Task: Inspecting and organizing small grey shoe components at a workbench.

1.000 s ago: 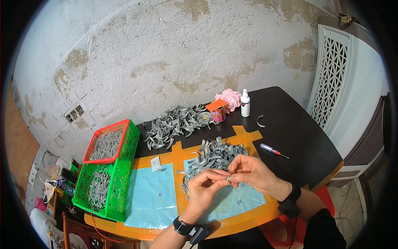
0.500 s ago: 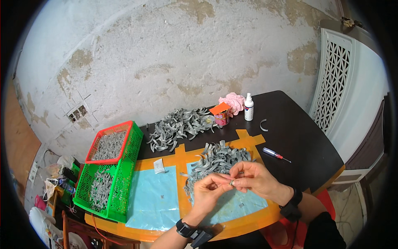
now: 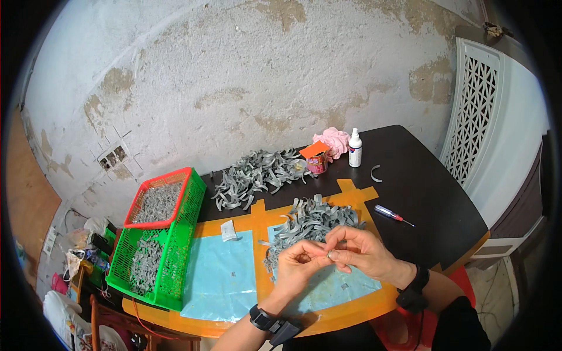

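Note:
My left hand (image 3: 300, 268) and my right hand (image 3: 364, 255) meet over the near edge of a pile of curved grey strips (image 3: 313, 221). Fingertips of both hands pinch one small grey piece (image 3: 329, 255), mostly covered by the fingers. What kind of piece it is stays too small to make out. Under the hands lies a light blue sheet (image 3: 351, 289) edged with orange tape, with a few tiny grey bits on it.
Small grey pieces fill a red basket (image 3: 178, 217) and a green basket (image 3: 186, 257) at left. A second strip heap (image 3: 252, 175) lies farther back. Behind stand a tin (image 3: 318, 164), pink cloth (image 3: 335, 142) and white spray bottle (image 3: 355, 151). A screwdriver (image 3: 391, 214) lies right.
The whole view has shifted slightly. Both hands keep their pinch on the small grey piece, which has turned a little between the fingertips.

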Tool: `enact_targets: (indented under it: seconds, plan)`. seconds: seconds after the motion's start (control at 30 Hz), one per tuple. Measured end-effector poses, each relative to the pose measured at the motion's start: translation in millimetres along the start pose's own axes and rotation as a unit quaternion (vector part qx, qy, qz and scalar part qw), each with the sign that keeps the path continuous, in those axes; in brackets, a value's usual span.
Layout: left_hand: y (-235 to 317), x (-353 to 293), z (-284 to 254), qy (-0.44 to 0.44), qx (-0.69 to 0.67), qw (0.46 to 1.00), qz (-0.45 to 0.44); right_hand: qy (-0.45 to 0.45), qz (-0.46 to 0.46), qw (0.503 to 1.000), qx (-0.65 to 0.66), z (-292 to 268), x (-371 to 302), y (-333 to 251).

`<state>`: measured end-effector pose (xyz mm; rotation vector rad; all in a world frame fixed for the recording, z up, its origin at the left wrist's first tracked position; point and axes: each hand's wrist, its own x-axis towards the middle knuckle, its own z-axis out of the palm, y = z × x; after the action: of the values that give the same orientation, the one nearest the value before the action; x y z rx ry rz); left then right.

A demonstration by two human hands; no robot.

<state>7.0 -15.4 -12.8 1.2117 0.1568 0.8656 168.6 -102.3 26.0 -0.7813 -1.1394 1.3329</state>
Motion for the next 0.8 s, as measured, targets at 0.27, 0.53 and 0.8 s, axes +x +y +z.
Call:
enact_targets:
  seconds: [0.27, 0.53, 0.8]
  plan:
    - [8.0, 1.0, 0.4, -0.014, 0.053, 0.998, -0.017, -0.044, 0.033, 0.998, 0.026, -12.2, 3.9, -0.3]
    - [13.7, 2.0, 2.6, -0.001, 0.075, 0.996, -0.054, -0.046, 0.058, 0.996, 0.040, -19.1, 6.2, 0.1]
    - [14.9, 0.9, 6.7, 0.006, 0.053, 0.998, -0.030, -0.055, 0.029, 0.996, 0.058, -20.1, 6.1, 2.4]
